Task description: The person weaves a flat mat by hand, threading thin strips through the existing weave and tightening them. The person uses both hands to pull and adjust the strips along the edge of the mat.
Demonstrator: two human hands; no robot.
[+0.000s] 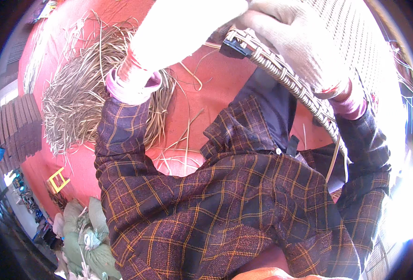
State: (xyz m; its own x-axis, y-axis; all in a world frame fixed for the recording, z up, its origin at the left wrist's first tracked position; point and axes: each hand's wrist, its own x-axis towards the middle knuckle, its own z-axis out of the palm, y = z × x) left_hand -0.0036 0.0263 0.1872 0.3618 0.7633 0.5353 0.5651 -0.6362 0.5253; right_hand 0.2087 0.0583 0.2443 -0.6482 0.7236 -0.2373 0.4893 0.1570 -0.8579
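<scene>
My left hand (192, 28), at the top centre of the frame, is so washed out by bright light that I cannot tell whether it is open or closed; it points toward my right hand. My right hand (297, 39), in what looks like a pale glove, lies at the upper right with its fingers bent, over the thick braided rim (285, 72) of a tan woven wicker piece (344, 30). I cannot tell whether those fingers grip anything. The wicker piece fills the upper right, its rim slanting down toward my right forearm; a black blocky end piece (236, 48) sits at the rim's upper end. A loose heap of long, tan, straw-like strands (76, 95) lies at the upper left on a red sheet-like surface (208, 77). A yellow plastic frame (58, 180) is at the lower left, above a pale green sack (97, 254). My dark plaid shirt (225, 200) with orange lines fills the lower centre.
</scene>
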